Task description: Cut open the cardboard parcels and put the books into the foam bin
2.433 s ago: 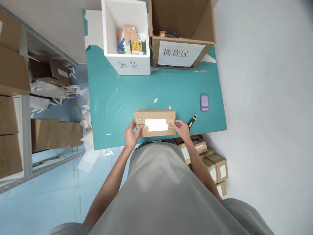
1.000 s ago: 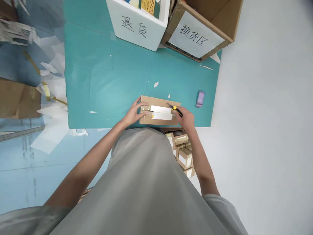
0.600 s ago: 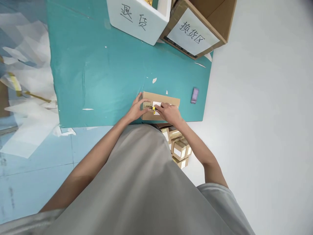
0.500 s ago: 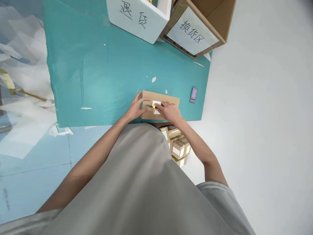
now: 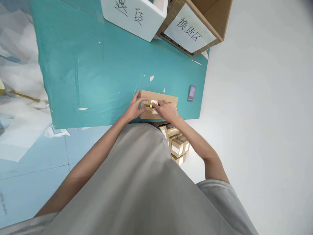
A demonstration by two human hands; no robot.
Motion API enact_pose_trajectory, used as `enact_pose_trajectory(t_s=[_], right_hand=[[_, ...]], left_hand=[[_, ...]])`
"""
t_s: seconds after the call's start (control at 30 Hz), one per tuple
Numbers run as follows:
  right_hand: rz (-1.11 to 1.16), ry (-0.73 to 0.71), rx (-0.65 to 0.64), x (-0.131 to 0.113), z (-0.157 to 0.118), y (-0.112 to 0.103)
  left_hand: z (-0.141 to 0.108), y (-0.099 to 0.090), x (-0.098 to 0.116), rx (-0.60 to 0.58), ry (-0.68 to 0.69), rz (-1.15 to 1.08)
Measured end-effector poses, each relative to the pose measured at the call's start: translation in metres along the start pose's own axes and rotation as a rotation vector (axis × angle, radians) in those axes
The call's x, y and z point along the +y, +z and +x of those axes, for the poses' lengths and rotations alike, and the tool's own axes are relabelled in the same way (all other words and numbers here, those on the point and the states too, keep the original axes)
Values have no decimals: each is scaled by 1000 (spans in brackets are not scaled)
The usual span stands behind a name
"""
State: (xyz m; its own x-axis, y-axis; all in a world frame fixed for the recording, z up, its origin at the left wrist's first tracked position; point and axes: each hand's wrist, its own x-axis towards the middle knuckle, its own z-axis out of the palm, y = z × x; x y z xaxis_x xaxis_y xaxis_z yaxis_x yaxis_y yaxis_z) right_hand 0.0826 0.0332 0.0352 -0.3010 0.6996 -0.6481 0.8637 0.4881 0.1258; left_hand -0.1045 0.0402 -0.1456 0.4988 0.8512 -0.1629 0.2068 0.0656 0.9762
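A long brown cardboard box (image 5: 158, 95) lies near the front edge of the teal table, with clear tape at its left end and a white label (image 5: 154, 111) on top. My left hand (image 5: 133, 109) grips the box's left end, thumb and forefinger over the top, the other fingers at the far corner. In my right hand (image 5: 168, 111) is a slim box cutter (image 5: 151, 106) with a yellow part near its front. Its dark tip points left over the taped top, between the left thumb and forefinger. The right palm hides most of its handle.
A white bin (image 5: 132, 19) and an open cardboard carton (image 5: 193, 32), both with handwritten signs, stand at the back. A blurred purple object (image 5: 191, 93) lies on the right of the teal table (image 5: 97, 78). Several small boxes (image 5: 178, 147) are stacked below; loose paper (image 5: 19, 107) lies left.
My right hand has shifted slightly, and the cutter's yellow part now sits a little further left on the box. My left hand keeps its hold. The whole view has moved slightly.
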Motion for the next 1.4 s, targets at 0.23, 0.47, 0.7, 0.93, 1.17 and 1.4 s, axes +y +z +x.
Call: enact_pose_trajectory(t_s=[0.23,0.47,0.7,0.93,1.17,1.4], right_hand=[[-3,-55,-1,-1,4,-4],[-2,-48,-6,11,2,3],[15,-11,-21,50,-27,18],[34,139,-75,108,-75,52],[89,92,15,123,-95,72],[193,-113,173,69,-29,45]], left_hand=[[-1,-1,2,5,-8,19],[-4,-2,5,37,4,42],[-4,-3,9,67,-16,58],[-3,0,10,101,-108,61],[0,-2,17,148,-206,-39],[0,-4,27,144,-231,-29]])
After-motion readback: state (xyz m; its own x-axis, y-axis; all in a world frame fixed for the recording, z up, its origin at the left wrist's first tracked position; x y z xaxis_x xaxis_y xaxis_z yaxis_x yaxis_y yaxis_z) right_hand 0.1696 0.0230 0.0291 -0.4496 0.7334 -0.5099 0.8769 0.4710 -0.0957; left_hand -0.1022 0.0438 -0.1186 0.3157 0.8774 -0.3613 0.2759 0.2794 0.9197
